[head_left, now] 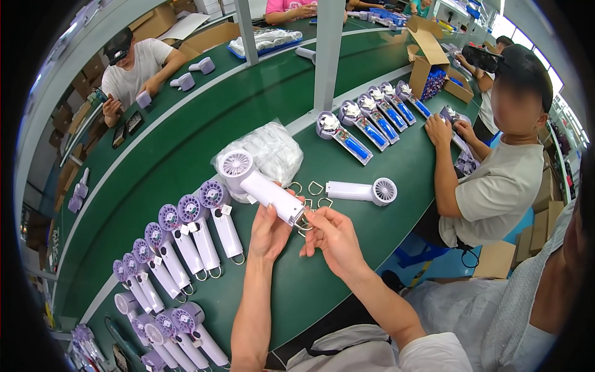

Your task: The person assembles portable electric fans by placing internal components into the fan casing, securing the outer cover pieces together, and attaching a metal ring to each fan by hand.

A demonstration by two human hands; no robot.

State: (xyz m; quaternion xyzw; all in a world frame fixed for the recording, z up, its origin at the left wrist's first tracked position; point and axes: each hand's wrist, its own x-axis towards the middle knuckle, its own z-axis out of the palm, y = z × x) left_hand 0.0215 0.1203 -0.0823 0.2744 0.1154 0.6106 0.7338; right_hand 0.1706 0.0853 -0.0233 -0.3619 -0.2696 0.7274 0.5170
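Observation:
My left hand (270,232) is wrapped round the handle of a pale lilac handheld fan (263,185), its round grille pointing up and to the left. At the handle's lower end, my right hand (331,235) pinches a metal ring (304,223) against the fan, partly hidden by the fingers. Several loose metal rings (315,188) lie on the green table just beyond my right hand. Another lilac fan (362,191) lies to the right of them. Behind the held fan is a clear plastic bag (276,149) with white parts inside.
Rows of lilac fans with rings (189,217) fill the table at left. Opened fans with blue batteries (353,142) lie at right, near a seated co-worker (496,167). A grey post (326,62) rises beyond the bag. Another person (139,68) sits across the table.

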